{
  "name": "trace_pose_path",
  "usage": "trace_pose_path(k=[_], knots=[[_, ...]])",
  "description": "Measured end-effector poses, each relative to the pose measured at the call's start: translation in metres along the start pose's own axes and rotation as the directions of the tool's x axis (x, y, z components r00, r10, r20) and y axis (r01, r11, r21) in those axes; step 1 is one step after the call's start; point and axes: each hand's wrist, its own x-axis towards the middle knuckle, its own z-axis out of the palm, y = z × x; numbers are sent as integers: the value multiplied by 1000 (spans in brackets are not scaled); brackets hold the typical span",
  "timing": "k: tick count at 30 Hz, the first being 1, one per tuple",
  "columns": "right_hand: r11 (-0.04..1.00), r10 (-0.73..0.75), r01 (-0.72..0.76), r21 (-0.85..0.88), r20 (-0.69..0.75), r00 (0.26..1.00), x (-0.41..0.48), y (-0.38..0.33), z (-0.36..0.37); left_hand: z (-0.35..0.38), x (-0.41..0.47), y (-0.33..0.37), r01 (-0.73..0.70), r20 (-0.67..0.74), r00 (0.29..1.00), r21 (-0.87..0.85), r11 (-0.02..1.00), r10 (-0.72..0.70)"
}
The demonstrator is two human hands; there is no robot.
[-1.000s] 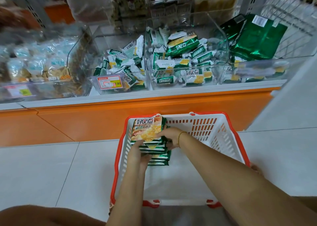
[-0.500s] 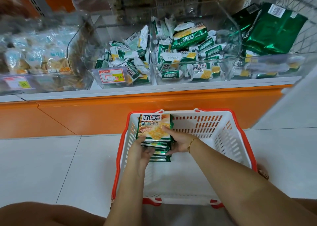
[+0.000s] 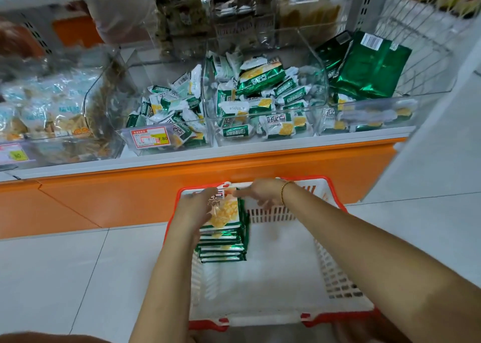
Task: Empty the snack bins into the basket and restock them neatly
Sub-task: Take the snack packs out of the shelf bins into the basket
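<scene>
A stack of green-and-white snack packs [image 3: 224,241] stands at the far left inside the white basket with a red rim [image 3: 338,277] on the floor. My left hand [image 3: 195,211] grips the stack's left side, fingers lying over the top pack. My right hand [image 3: 261,194] reaches to the top pack's far right corner, its straight fingers touching the edge. Above, a clear bin [image 3: 263,137] holds several loose packs of the same snack; the bin to its left [image 3: 169,147] holds fewer.
A third clear bin [image 3: 364,129] at the right holds large green foil bags [image 3: 369,66]. A price tag [image 3: 151,137] hangs on the left bin. The orange shelf base [image 3: 130,194] runs just behind the basket. White floor tiles surround it.
Both hands and the stack moved up toward the basket's far rim. My right hand shifted from the stack's right side to the top pack's far corner.
</scene>
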Motion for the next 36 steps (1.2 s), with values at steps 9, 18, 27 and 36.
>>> trace_pose_path(k=[9,18,27,36], knots=[[865,-417,56,-499,-653,632,-152,-33,-179,81,-16,125,-700,210,710,307,645,672],[892,123,233,388,-703,701,-132,34,-262,146,2,116,-705,476,698,586,399,535],[845,-29,415,337,-746,666,-104,21,-288,135,6,120,-716,453,698,442,540,554],[254,-967,211,-944,-247,59,-189,10,-219,127,2,136,208,681,688,-514,832,248]])
